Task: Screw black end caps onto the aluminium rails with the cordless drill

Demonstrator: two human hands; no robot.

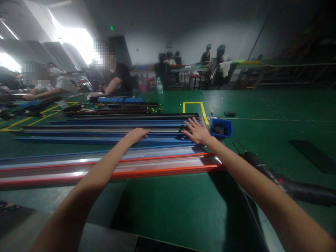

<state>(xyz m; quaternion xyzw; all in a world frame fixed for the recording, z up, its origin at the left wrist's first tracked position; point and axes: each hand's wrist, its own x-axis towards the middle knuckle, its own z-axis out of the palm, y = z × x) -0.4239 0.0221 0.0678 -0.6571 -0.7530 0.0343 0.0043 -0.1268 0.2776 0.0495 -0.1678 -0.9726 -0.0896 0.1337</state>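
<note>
Both my arms reach forward over a green table [170, 206]. My left hand [138, 134] rests knuckles-up on a long blue rail [78, 140], its fingers curled over the rail's edge. My right hand [197, 131] lies flat with fingers spread on the right ends of the blue rails. Nearer to me lie long orange-edged rails [147, 164] running left to right. A small blue bin [221, 127] holding dark small parts sits just right of my right hand.
More dark and blue rails [126, 117] with wires lie further back. Two seated people work at the far left; others sit at distant tables. A black wrapped cable bundle [283, 182] lies at right. A yellow taped rectangle [193, 104] and a small black object [229, 113] are beyond.
</note>
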